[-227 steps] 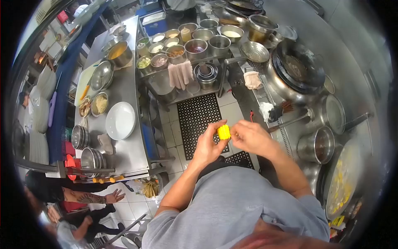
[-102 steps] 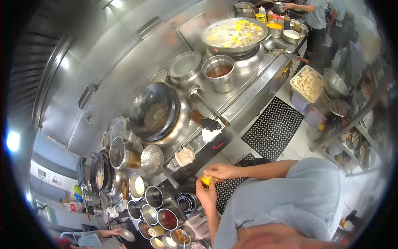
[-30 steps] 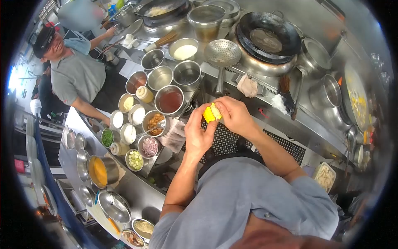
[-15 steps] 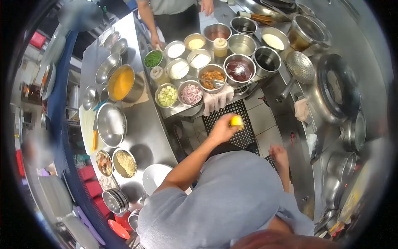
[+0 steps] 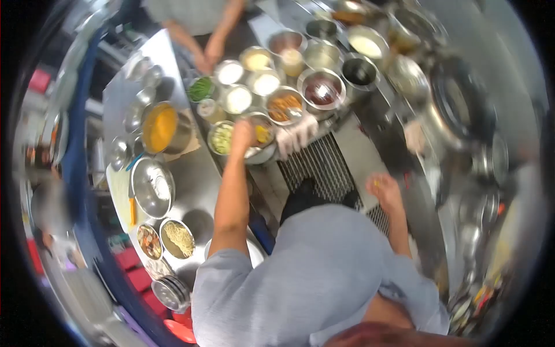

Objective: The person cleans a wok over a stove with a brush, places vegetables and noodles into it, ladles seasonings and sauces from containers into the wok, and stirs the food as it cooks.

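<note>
My left hand (image 5: 243, 134) reaches forward over the rack of steel containers (image 5: 324, 89), above a bowl (image 5: 260, 151) at its near edge. A small yellow piece (image 5: 263, 134), like a chunk of corn, shows at its fingertips; the hand seems closed on it, though the picture is blurred. My right hand (image 5: 384, 188) hangs lower at the right, over the black floor mat (image 5: 315, 168) beside the stove front. Its fingers are loosely curled with a faint yellow speck by them, and blur hides whether it holds anything.
A pot of orange sauce (image 5: 160, 126), a steel bowl (image 5: 151, 186) and a bowl of noodles (image 5: 178, 238) stand on the steel counter (image 5: 191, 179) at left. Another person's hands (image 5: 203, 58) rest at the counter's far end. A wok (image 5: 462, 110) sits on the stove at right.
My left hand has stretched forward from over the mat to the containers, carrying the yellow piece. My right hand rose slightly. The view has swung and blurred.
</note>
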`<state>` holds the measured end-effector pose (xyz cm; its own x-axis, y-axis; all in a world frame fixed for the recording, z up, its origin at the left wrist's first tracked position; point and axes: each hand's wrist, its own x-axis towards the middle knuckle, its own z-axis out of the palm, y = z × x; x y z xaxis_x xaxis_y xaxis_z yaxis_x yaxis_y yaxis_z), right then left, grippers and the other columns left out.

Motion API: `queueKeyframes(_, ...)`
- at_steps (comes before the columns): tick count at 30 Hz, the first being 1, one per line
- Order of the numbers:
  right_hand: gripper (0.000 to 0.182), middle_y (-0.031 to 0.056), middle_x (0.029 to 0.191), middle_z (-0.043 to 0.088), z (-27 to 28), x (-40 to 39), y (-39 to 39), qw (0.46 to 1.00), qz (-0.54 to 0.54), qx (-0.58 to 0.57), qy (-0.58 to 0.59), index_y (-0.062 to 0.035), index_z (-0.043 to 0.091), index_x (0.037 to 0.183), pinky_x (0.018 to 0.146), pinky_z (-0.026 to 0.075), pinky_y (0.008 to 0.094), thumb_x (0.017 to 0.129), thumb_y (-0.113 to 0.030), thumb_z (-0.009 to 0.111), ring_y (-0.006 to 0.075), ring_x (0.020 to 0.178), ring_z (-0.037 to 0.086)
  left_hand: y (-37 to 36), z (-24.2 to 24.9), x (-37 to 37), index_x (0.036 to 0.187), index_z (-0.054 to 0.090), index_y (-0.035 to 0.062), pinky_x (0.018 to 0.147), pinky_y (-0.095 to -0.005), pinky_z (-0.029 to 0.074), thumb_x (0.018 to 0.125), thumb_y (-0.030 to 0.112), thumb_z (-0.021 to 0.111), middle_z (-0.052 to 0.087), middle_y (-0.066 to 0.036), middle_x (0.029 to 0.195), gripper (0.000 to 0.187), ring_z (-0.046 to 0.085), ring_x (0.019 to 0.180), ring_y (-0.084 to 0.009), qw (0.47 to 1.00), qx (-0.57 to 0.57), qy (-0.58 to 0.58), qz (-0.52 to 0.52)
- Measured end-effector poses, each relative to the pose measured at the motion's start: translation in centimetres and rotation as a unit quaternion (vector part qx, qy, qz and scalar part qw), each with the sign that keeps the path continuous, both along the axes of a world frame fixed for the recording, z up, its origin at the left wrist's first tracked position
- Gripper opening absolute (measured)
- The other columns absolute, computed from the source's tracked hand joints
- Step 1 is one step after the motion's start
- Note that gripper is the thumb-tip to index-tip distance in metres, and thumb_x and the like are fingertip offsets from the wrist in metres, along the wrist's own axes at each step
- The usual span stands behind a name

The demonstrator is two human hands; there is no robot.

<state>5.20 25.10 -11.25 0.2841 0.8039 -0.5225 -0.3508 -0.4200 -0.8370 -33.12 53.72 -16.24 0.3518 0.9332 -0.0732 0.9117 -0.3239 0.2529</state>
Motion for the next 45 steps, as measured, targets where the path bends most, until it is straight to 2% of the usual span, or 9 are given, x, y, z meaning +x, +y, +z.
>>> queueKeyframes(4,0.01,0.0013,0.084,0.062,-1.3,0.7,-2.7,0.997,0.016,0.062,0.049,-0.0041,0.062,0.091,0.07,0.048,0.0249,0.083,-0.008,0.065,0.0119,0.076,0.058,-3.6,2.2,1.9,0.098,0.063,-0.0028,0.071,-0.0391,0.051,0.093,0.02,0.052,0.068,-0.02,0.092,0.025,0.066,0.081,-0.0308,0.943,-0.063,-0.294,0.143)
queueKeyframes(7,0.025,0.0149,0.095,0.064,-4.2,1.0,-5.3,0.976,-0.166,0.005,0.139,0.0057,0.058,0.111,0.076,0.055,0.0334,0.087,0.003,0.051,0.0228,0.084,0.064,-7.3,1.4,7.2,0.097,0.064,-0.0054,0.07,-0.0334,0.05,0.094,0.022,0.052,0.065,-0.014,0.082,0.03,0.061,0.073,-0.0203,0.925,-0.07,-0.372,0.035)
queueKeyframes(24,0.021,0.0154,0.097,0.066,-0.6,17.5,-12.1,0.928,-0.361,0.056,0.069,0.0085,0.062,0.107,0.075,0.056,0.029,0.09,-0.001,0.054,0.0205,0.082,0.067,-16.4,4.4,34.5,0.109,0.063,0.0025,0.075,-0.0405,0.05,0.086,0.025,0.062,0.067,-0.018,0.089,0.032,0.065,0.084,-0.0332,0.882,-0.307,-0.05,-0.355)
queueKeyframes(30,0.018,0.0136,0.098,0.068,23.8,22.9,-6.9,0.962,-0.175,0.205,-0.035,0.0059,0.065,0.104,0.077,0.056,0.0273,0.09,-0.003,0.057,0.0182,0.084,0.067,-14.9,4.6,38.7,0.109,0.064,0.0035,0.072,-0.0391,0.051,0.086,0.023,0.063,0.067,-0.018,0.086,0.03,0.066,0.081,-0.0319,0.871,-0.34,-0.063,-0.35)
queueKeyframes(34,0.009,0.0214,0.091,0.067,30.5,23.1,-4.4,0.768,0.062,0.598,-0.22,0.0071,0.066,0.083,0.068,0.053,0.0359,0.084,-0.002,0.067,0.0316,0.071,0.066,-11.7,4.6,42.2,0.107,0.064,0.0034,0.076,-0.0384,0.051,0.087,0.022,0.062,0.067,-0.018,0.098,0.027,0.065,0.087,-0.0319,0.84,-0.389,-0.068,-0.371)
queueKeyframes(40,0.02,0.0147,0.094,0.068,22.5,27.6,-4.0,0.926,-0.176,0.319,-0.098,0.0014,0.067,0.099,0.072,0.051,0.0285,0.089,-0.015,0.063,0.0202,0.085,0.067,-5.7,5.5,47.0,0.112,0.061,0.0036,0.074,-0.0358,0.051,0.089,0.019,0.06,0.067,-0.015,0.1,0.027,0.066,0.083,-0.0293,0.804,-0.372,-0.098,-0.454)
queueKeyframes(41,0.028,0.0171,0.098,0.067,19.0,29.5,-2.6,0.94,-0.255,0.023,-0.227,-0.0021,0.063,0.111,0.073,0.052,0.0307,0.089,-0.019,0.061,0.0237,0.085,0.067,-4.8,6.4,47.8,0.112,0.061,0.0036,0.074,-0.0358,0.051,0.089,0.019,0.06,0.067,-0.015,0.1,0.027,0.066,0.083,-0.0293,0.797,-0.382,-0.094,-0.457)
queueKeyframes(43,0.056,0.0242,0.103,0.064,5.2,30.4,-5.0,0.64,-0.112,-0.448,-0.614,-0.0088,0.05,0.13,0.085,0.048,0.0481,0.084,-0.036,0.064,0.0387,0.098,0.062,-2.7,8.1,48.6,0.116,0.06,0.004,0.072,-0.0337,0.051,0.089,0.017,0.059,0.067,-0.013,0.097,0.029,0.066,0.079,-0.0249,0.789,-0.424,-0.086,-0.435)
queueKeyframes(45,0.07,0.0275,0.112,0.06,-2.2,31.0,-7.6,0.787,-0.214,-0.367,-0.447,-0.0102,0.043,0.136,0.088,0.046,0.0516,0.079,-0.043,0.068,0.0418,0.105,0.058,-0.6,8.5,48.6,0.117,0.059,0.0045,0.071,-0.033,0.051,0.089,0.016,0.059,0.067,-0.013,0.095,0.03,0.065,0.078,-0.0233,0.785,-0.448,-0.088,-0.419)
